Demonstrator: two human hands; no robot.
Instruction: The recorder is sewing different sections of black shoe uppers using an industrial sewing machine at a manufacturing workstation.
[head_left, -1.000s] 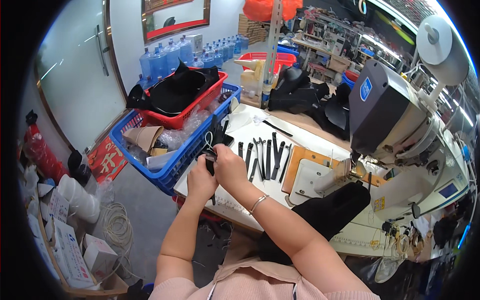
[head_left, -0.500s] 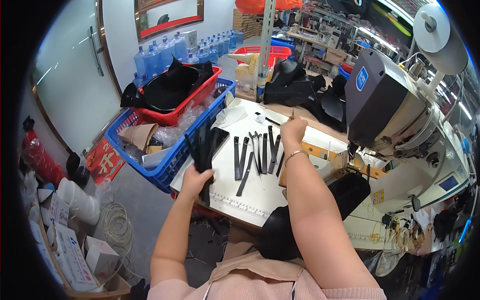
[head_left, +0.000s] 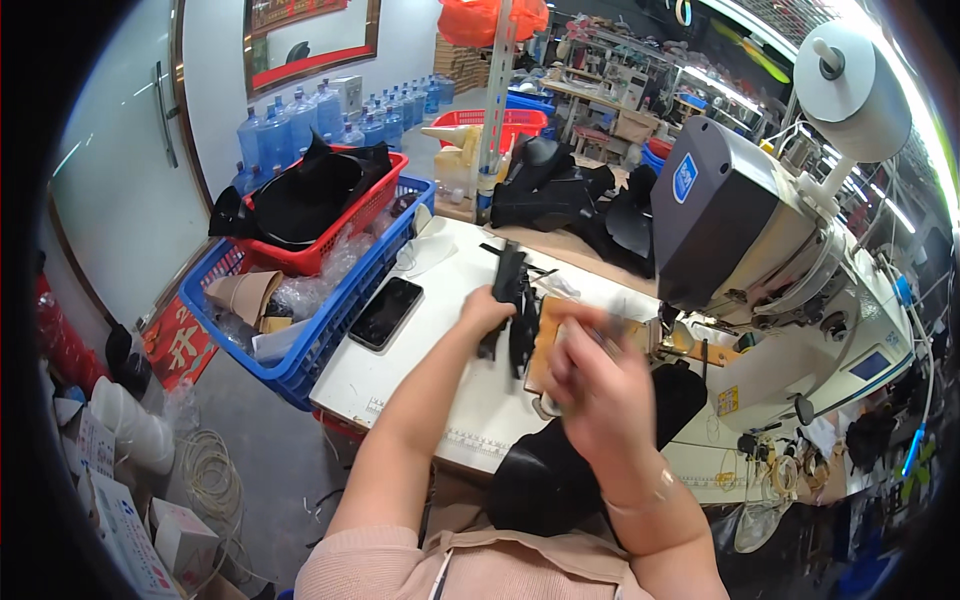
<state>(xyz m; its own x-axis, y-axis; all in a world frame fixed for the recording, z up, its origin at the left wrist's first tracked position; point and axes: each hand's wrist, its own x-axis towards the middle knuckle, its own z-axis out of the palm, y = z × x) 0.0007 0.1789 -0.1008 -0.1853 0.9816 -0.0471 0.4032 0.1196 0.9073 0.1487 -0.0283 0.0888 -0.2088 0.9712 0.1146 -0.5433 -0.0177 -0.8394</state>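
My left hand (head_left: 487,310) is closed on a bundle of black strips (head_left: 509,268) over the middle of the white table (head_left: 420,375). More black strips (head_left: 522,345) lie bunched right beside it, partly hidden by the hand and bundle. My right hand (head_left: 605,390), blurred by motion, is raised in front of the sewing machine (head_left: 740,225) with its fingers curled. A small greyish thing sticks out at the fingers, too smeared to name. Below that hand lies a large black piece (head_left: 540,465) at the table's front edge.
A black phone (head_left: 386,312) lies on the table's left side. Beside it, a blue basket (head_left: 290,375) holds plastic wrap and a red basket (head_left: 385,185) with black pieces. Dark pieces (head_left: 555,190) lie behind the table. A white thread cone (head_left: 850,90) stands atop the machine.
My left hand has carried its strips rightward from the table's left edge, uncovering the phone. The strips that lay spread out are now bunched. My right hand has come back toward me.
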